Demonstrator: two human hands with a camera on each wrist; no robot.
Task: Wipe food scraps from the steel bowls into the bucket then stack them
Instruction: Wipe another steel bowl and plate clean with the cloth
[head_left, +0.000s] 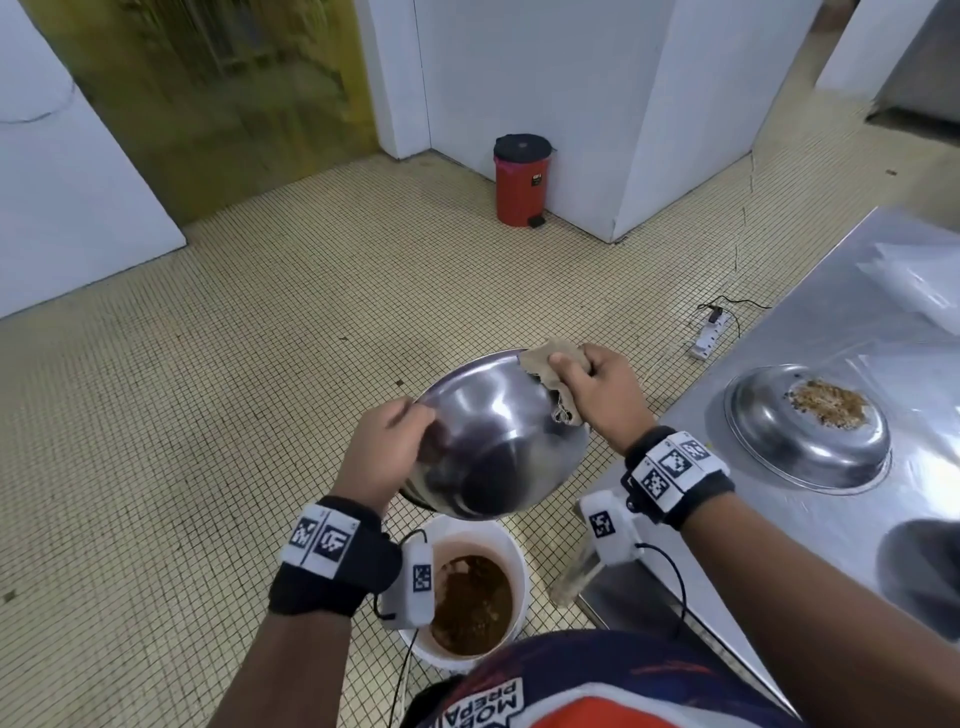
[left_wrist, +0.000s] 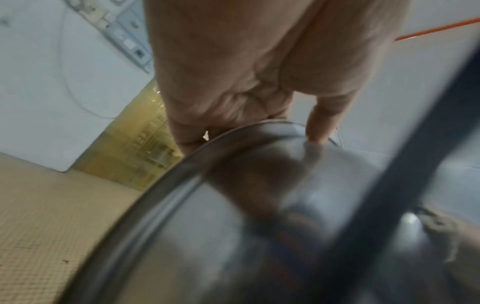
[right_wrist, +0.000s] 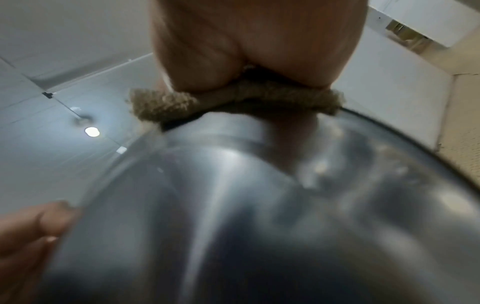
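A wide steel bowl (head_left: 493, 436) is held tilted over a white bucket (head_left: 511, 551) that stands on the floor with brown scraps inside. My left hand (head_left: 395, 441) grips the bowl's left rim (left_wrist: 197, 162), thumb inside. My right hand (head_left: 592, 389) pinches a beige cloth (head_left: 550, 374) against the bowl's far right rim; in the right wrist view the cloth (right_wrist: 233, 102) sits on the bowl's rim (right_wrist: 389, 131). The bowl's inside looks shiny and bare. A second steel bowl (head_left: 769, 441) with brown scraps in its middle rests on the steel counter (head_left: 831, 322) at right.
A red pedal bin (head_left: 519, 182) stands by the white wall corner ahead. A white power strip (head_left: 709, 335) with a cable lies on the tiled floor near the counter's far end. Clear plastic sheets (head_left: 914, 280) lie at the counter's back.
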